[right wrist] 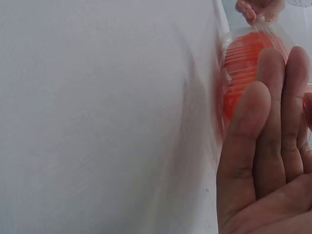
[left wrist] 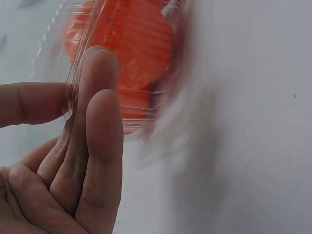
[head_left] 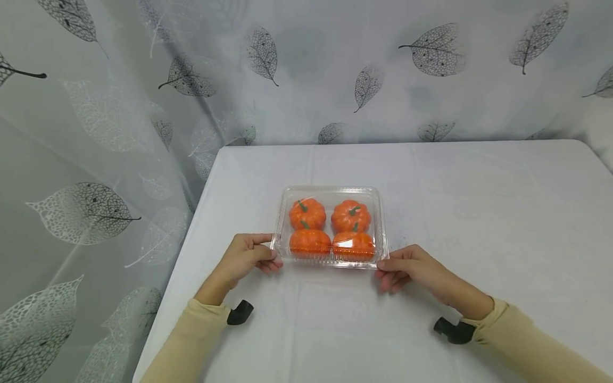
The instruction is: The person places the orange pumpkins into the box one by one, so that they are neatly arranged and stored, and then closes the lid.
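A clear plastic clamshell box [head_left: 330,189] with its lid down holds several small orange pumpkins [head_left: 307,215] with green stems, set in two rows. At the box's near left corner, my left hand [head_left: 245,256] pinches the rim between thumb and fingers. My right hand [head_left: 413,268] pinches the near right corner the same way. Seen from the left wrist, the left hand's [left wrist: 80,165] other fingers lie under the rim, beside the ribbed side wall. In the right wrist view, the right hand [right wrist: 273,161] partly hides the box, and its thumb is mostly out of frame.
A white cloth covers the table [head_left: 479,223]. Behind it and along the left hangs a pale curtain [head_left: 306,69] with a leaf print. Black wrist mounts [head_left: 240,313] show at both cuffs of the beige sleeves [head_left: 191,340].
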A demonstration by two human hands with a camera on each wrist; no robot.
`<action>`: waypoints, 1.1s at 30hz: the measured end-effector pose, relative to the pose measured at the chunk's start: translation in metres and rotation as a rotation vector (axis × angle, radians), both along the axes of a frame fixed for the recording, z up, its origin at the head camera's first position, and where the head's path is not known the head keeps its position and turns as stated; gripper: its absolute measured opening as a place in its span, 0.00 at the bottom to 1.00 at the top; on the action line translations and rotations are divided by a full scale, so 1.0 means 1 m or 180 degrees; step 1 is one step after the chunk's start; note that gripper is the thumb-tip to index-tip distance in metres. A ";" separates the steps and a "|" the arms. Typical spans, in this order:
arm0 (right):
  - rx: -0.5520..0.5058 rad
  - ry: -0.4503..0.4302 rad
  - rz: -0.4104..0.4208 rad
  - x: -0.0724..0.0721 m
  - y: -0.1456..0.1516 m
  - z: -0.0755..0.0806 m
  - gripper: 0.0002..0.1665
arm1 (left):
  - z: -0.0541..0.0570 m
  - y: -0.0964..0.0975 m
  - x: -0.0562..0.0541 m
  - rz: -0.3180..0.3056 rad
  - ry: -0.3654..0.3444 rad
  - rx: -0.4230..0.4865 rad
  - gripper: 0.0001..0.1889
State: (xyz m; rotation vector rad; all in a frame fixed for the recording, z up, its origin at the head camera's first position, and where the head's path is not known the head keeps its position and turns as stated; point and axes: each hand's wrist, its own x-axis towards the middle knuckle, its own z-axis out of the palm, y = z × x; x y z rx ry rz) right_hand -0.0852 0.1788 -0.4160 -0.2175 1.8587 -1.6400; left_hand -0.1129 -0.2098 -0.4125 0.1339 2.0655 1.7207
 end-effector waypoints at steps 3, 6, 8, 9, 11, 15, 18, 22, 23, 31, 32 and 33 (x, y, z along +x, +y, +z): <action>-0.0037 0.0072 -0.0083 0.001 -0.001 -0.001 0.21 | -0.001 0.002 0.001 0.0073 -0.0049 0.0024 0.25; -0.0063 0.0128 -0.0167 0.002 -0.003 0.000 0.20 | -0.001 0.002 0.001 0.0094 -0.0108 0.0044 0.26; -0.0058 0.0125 -0.0221 0.002 -0.004 0.000 0.20 | 0.000 0.001 0.001 0.0085 -0.0140 0.0050 0.26; -0.0056 0.0120 -0.0241 0.003 -0.004 0.000 0.20 | 0.000 0.001 0.001 0.0077 -0.0152 0.0051 0.27; -0.0043 0.0104 -0.0267 0.003 -0.004 0.001 0.20 | 0.001 0.001 0.000 0.0055 -0.0163 0.0047 0.27; -0.0037 0.0109 -0.0278 0.002 -0.005 0.000 0.20 | 0.002 0.000 -0.002 0.0015 -0.0175 0.0028 0.28; -0.0003 0.0106 -0.0287 0.001 -0.005 -0.001 0.20 | 0.003 -0.001 -0.003 -0.0021 -0.0168 0.0005 0.28; 0.0050 0.0039 -0.0328 0.002 -0.007 -0.005 0.19 | 0.001 -0.002 -0.005 -0.0075 -0.0179 -0.0015 0.29; 0.0058 0.0022 -0.0333 0.002 -0.007 -0.006 0.18 | 0.000 -0.003 -0.006 -0.0089 -0.0188 -0.0014 0.29; -0.0020 0.0046 -0.0153 0.001 -0.003 -0.008 0.22 | 0.000 -0.007 -0.009 -0.0179 -0.0325 -0.0160 0.28; 0.0004 0.0059 -0.0113 0.000 -0.002 -0.007 0.23 | 0.001 -0.007 -0.009 -0.0183 -0.0330 -0.0174 0.27; 0.0042 0.0072 -0.0080 0.000 0.000 -0.006 0.24 | 0.001 -0.008 -0.009 -0.0185 -0.0329 -0.0179 0.27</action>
